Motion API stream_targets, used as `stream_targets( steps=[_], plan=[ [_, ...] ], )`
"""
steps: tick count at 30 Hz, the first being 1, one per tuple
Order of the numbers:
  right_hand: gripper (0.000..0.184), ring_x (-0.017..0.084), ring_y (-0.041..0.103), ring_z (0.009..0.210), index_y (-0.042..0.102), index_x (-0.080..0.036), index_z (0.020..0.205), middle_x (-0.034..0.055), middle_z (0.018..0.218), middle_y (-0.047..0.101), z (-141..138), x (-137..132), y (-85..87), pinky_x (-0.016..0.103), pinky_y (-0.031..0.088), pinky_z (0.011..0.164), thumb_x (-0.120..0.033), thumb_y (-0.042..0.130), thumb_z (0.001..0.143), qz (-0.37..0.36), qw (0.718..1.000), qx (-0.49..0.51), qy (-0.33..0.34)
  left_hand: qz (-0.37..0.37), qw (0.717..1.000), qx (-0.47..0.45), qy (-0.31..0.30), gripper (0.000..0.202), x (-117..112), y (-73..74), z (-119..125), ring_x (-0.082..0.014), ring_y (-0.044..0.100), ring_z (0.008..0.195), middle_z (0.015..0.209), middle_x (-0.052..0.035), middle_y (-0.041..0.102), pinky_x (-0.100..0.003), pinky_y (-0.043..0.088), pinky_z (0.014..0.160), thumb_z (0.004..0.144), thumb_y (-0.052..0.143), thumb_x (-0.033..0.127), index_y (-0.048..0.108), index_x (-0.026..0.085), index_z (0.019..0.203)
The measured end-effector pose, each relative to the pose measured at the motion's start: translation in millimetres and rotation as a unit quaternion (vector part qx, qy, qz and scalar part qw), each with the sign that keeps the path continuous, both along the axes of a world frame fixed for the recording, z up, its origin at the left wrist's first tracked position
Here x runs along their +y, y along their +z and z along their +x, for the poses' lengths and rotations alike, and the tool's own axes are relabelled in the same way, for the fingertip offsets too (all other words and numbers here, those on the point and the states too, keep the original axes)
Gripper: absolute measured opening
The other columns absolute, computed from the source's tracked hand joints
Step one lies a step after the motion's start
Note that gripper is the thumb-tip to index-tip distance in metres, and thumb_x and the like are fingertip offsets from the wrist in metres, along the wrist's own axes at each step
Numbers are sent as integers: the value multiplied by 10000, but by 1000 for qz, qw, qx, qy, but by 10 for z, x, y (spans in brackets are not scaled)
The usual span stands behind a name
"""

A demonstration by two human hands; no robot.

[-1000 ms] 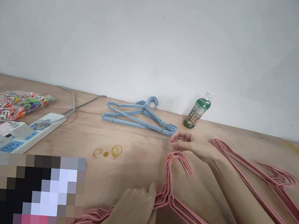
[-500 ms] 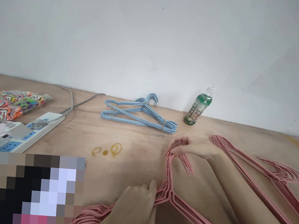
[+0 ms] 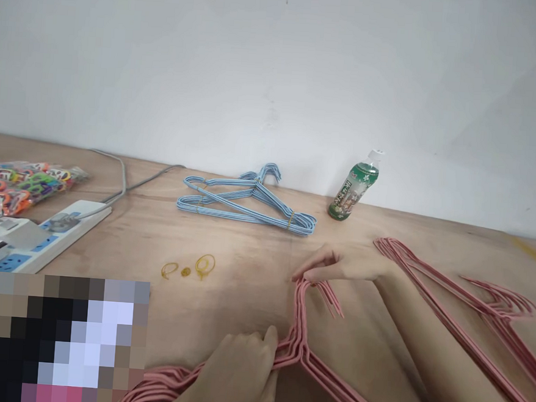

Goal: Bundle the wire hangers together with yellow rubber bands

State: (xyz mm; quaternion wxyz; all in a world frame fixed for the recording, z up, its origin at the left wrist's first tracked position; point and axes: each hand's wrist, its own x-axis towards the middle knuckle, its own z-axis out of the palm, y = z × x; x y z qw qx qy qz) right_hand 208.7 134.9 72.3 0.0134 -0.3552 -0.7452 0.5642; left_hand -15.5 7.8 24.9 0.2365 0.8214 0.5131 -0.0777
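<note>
Pink coated-wire hangers (image 3: 298, 350) lie bunched on the bench (image 3: 222, 326), their hooks aimed toward the wall and curling right. The necks run straight up the view, while the shoulder wires splay to lower left and lower right and are cut off by the bottom edge. The left hand (image 3: 233, 373) is closed around the bunch just below the necks, with the wires passing under its palm. The right hand (image 3: 339, 264) is drawn narrow, its fingertips (image 3: 300, 275) pinched on the top bend of the hooks. A second stack of pink hangers (image 3: 467, 307) lies to the right, its long axis slanting from upper left to lower right and running off the frame.

Nearer the wall, blue striped hangers (image 3: 249, 203) lie flat, bound by a yellow tie (image 3: 290, 223), just left of a green bottle (image 3: 354, 185). Small yellow loops (image 3: 187, 272) lie on the wood. At far left, a clear plastic bag (image 3: 21, 187) holds multicoloured pieces, too jumbled to make out, beside a white power strip (image 3: 49, 238) with a grey cable (image 3: 122, 181). A pixelated block (image 3: 54, 339) hides the lower left corner.
</note>
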Motion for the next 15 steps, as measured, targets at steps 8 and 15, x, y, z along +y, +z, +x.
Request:
stream_targets(
  steps=[8,15],
  plan=[
    [458,209,615,1020,692,-212,1086,53,1097,691,174,99,-122,359,458,942,-572,522,861,67,993,-12,-93,-2,1000,6,7,287,21,-18,6,-357,686,789,889,-149,719,-507,531,671,795,372,165,597,148,972],
    [563,213,579,1113,668,-243,1158,2,1182,660,-176,-34,-120,331,413,1013,-636,352,907,33,997,-57,45,-24,1000,12,2,288,32,-4,11,-359,684,817,935,-148,718,-513,533,688,805,370,165,592,147,989]
  ],
)
